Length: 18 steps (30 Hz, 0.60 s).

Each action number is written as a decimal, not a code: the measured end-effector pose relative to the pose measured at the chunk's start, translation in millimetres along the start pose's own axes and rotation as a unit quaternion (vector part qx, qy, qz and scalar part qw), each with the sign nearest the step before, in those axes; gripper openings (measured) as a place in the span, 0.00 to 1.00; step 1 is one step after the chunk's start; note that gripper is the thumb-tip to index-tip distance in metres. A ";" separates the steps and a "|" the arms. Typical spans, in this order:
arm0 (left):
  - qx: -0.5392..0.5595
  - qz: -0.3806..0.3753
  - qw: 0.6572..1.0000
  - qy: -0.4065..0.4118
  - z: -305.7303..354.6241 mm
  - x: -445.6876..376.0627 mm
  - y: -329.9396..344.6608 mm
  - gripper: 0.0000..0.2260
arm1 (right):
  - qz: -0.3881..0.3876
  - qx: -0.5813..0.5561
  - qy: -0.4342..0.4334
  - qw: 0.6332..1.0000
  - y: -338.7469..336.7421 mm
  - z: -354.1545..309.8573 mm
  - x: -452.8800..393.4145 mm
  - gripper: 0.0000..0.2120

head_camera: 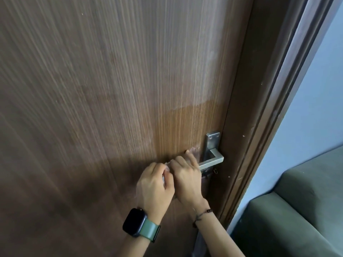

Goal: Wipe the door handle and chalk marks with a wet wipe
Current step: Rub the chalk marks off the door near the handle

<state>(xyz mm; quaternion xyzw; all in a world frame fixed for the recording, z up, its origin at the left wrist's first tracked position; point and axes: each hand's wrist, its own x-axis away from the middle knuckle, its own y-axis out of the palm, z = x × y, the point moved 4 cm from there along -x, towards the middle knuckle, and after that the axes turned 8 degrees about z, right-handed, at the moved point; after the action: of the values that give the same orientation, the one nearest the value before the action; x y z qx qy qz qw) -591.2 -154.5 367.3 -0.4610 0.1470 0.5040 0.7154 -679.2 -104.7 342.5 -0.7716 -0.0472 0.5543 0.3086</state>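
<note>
Both hands work close together at the free end of the metal door handle on the brown wooden door. The right hand is clenched around the lever, its fingers curled over the top, with the wet wipe bunched under them and showing pale at the knuckles. The left hand, touching the right, has its fingers curled in on the wipe's loose end just beside the lever. Whitish chalk marks smear the door above the handle, over a darker, damp-looking patch. A black watch sits on the left wrist.
</note>
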 end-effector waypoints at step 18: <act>-0.020 0.011 0.999 -0.024 -20.1 1.2 -11.2 0.07 | 0.157 0.042 0.175 0.971 -27.4 44.8 -30.5 0.08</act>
<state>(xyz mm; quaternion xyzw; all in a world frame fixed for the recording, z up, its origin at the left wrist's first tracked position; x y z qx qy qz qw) -576.0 -170.7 361.6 -0.4618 0.1247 0.5251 0.7039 -723.1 -76.3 373.4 -0.8406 0.1525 0.4540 0.2528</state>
